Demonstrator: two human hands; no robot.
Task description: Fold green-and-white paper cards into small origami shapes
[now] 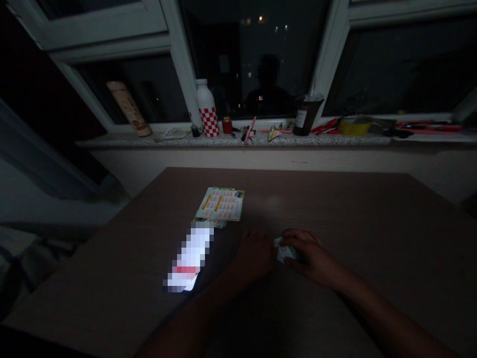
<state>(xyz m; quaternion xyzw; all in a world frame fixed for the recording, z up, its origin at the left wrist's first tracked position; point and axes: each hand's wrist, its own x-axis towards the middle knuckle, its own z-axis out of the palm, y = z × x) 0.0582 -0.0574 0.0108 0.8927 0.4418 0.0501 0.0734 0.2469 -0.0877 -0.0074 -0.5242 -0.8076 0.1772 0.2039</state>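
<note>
A small piece of printed paper (284, 251), pale with green, lies low over the table between my hands and looks folded. My right hand (311, 256) curls over it from the right, its fingers on top and its thumb at the near edge. My left hand (256, 252) is closed, with bent fingers against the paper's left edge; its fingertips are dark and partly hidden. Beyond my left hand lies a stack of printed paper sheets (223, 205) with red and yellow print. A lit phone (192, 256) rests left of my left forearm, its screen blurred out.
The brown table (354, 214) reaches to the wall under a window. Along the stone sill (167, 140) stand a tan flask (129, 109), a red-checked white bottle (207, 109), a small red jar (227, 125), a dark drink cup (306, 118), yellow tape (354, 127) and several pens.
</note>
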